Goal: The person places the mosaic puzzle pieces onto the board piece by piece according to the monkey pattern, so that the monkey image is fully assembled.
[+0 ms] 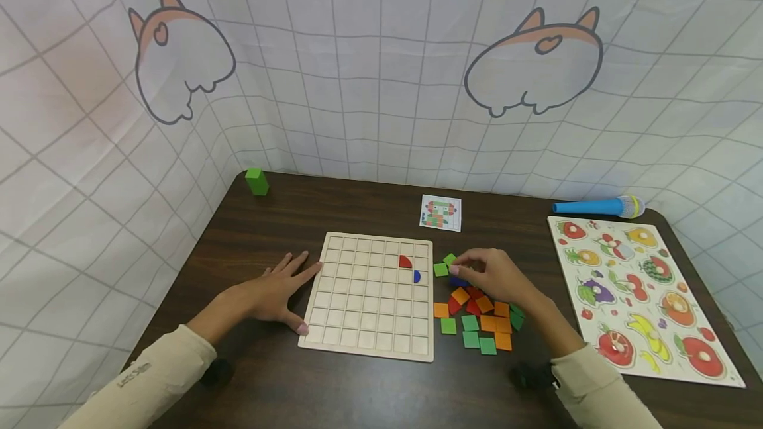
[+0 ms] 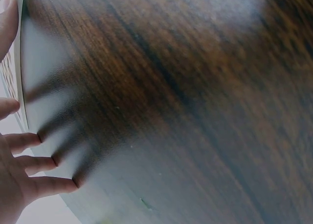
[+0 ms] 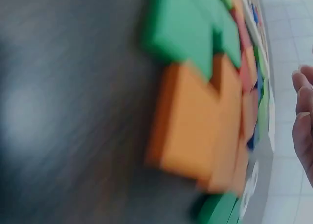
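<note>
A pale wooden grid board (image 1: pixel 363 296) lies on the table. On its right side sit a red quarter-round piece (image 1: pixel 405 262) and a blue half-round piece (image 1: pixel 416 277). My left hand (image 1: pixel 275 293) spreads at the board's left side, thumb and index finger on its edge. In the left wrist view, the other fingertips (image 2: pixel 46 185) touch the tabletop. My right hand (image 1: pixel 491 277) is over the loose pieces, its bent fingers beside lime squares (image 1: pixel 440 270) and above blue pieces (image 1: pixel 457 281). Whether it pinches one is hidden; only the fingers (image 3: pixel 304 121) show in the right wrist view.
Orange squares (image 1: pixel 487 324), green squares (image 1: pixel 470 340) and red pieces lie loose right of the board. A pattern card (image 1: pixel 440 212) lies behind it. At right are a fruit puzzle board (image 1: pixel 644 296) and a blue toy microphone (image 1: pixel 596 207); a green block (image 1: pixel 257 181) stands back left.
</note>
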A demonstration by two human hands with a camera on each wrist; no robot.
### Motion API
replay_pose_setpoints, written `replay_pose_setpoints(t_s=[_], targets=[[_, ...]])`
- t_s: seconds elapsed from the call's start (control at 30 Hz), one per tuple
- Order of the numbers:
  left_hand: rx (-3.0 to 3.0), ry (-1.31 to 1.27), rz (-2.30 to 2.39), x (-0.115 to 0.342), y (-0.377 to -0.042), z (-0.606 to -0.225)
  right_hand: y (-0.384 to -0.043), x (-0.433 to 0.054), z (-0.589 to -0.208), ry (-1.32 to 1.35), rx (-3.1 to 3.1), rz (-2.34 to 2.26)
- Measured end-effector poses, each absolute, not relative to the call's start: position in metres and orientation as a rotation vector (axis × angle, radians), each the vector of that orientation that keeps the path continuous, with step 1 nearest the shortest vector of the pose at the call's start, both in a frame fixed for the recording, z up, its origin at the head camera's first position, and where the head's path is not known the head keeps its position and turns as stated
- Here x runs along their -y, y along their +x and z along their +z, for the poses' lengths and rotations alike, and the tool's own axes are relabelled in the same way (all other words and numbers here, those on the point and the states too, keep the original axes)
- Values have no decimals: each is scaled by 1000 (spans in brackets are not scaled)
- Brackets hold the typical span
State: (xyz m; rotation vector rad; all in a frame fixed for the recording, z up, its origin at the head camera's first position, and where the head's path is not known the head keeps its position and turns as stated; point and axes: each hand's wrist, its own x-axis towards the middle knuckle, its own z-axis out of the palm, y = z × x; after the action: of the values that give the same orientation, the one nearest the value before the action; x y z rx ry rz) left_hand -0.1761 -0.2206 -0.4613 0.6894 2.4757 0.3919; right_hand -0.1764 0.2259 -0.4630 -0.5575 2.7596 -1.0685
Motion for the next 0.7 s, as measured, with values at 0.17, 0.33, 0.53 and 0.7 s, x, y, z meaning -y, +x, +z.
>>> replay_pose_setpoints(t_s=[0.17, 0.33, 0.53, 0.7], targets=[[-2476, 693, 386, 221, -176, -461, -158, -247, -470, -569, -2761, -1022], [-2469, 696, 395, 221, -176, -460, -143, -256, -477, -551, -2794, -956], [-2471, 694, 396, 220, -176, -460, -134, -260, -480, -467, -2892, -828], [-2472, 694, 399, 220, -176, -461, -132, -261, -480, -427, -2929, -738]])
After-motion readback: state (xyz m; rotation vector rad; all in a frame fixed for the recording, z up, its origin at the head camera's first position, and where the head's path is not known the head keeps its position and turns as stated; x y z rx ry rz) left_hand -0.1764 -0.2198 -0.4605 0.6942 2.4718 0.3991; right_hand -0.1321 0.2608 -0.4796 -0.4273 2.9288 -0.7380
